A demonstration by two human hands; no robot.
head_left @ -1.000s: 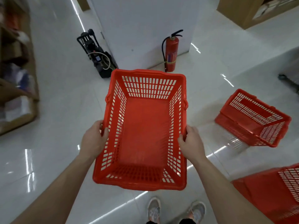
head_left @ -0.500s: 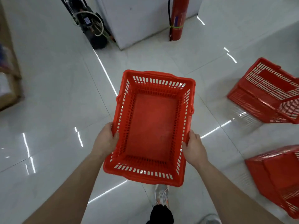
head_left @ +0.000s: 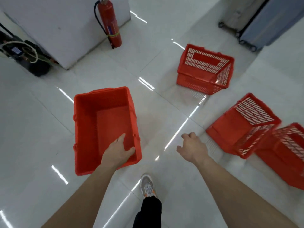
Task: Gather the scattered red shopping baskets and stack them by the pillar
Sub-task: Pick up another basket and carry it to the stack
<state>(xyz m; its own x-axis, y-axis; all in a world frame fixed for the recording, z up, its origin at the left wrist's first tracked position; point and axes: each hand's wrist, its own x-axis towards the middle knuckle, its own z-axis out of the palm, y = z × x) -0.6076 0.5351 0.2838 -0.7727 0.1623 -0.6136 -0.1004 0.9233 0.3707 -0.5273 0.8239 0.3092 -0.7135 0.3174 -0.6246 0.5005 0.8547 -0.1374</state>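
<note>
Far off at ten o'clock, a black wheeled machine with a looped pale hose (head_left: pixel 24 58) sits against a white square pillar (head_left: pixel 57 22); a red fire extinguisher (head_left: pixel 110 22) stands on the pillar's other side, at eleven o'clock. At eight o'clock an upright red slotted plastic shopping basket (head_left: pixel 88 129) rests on the glossy white tiled floor (head_left: pixel 32 129), near the pillar but apart from it. The left hand (head_left: pixel 117 153) lies over its near right corner, fingers straight and together, thumb spread at the rim; blur hides any real grip. The right hand (head_left: pixel 192 148), toward four o'clock, hovers over bare floor with fingers loosely curled, holding nothing. Rightward lie three more scattered baskets on their sides: a tipped red basket at two o'clock (head_left: pixel 204 69), a second tipped basket at three o'clock (head_left: pixel 243 125), and a third basket at the right edge (head_left: pixel 287 155), which appears to touch the second. Each basket looks light, stiff and hollow, likely to nest easily; the two long rims seem the surest hold, one hand on each.
</note>
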